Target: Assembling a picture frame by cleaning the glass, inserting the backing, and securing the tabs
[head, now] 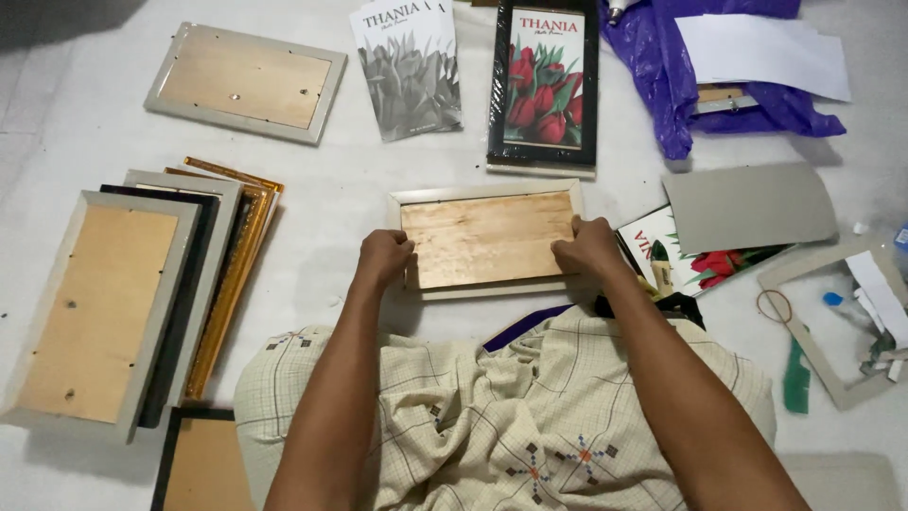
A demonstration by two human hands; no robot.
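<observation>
Head view, one entry per item, working outward from the fingers. Left hand [384, 257]: fingers curled, tips pressed on the left edge of the backing board. Right hand [588, 248]: fingers bent likewise, pressing the right edge. Neither hand is closed around anything; both bear down flat.

Pale picture frame [484, 192], one, face down on the white floor [326, 203] just ahead of the person's lap, with a wooden backing board [487, 238] seated in it. Judged light and stiff; the board is thin and may flex, any glass beneath would be fragile. Best held by the two short sides.

Stack of frames [142, 293], left: about five, overlapping, exact count unclear. Single pale frame [246, 80], face down, far left. Dark-edged frame [203, 464], lower left, partly cut off. Black frame with red tulip print [546, 80], one. Grey tulip prints [409, 66], apparently two. Purple plastic bag [662, 85], one. Grey card [747, 203], one. Empty pale frame [832, 322], right.
</observation>
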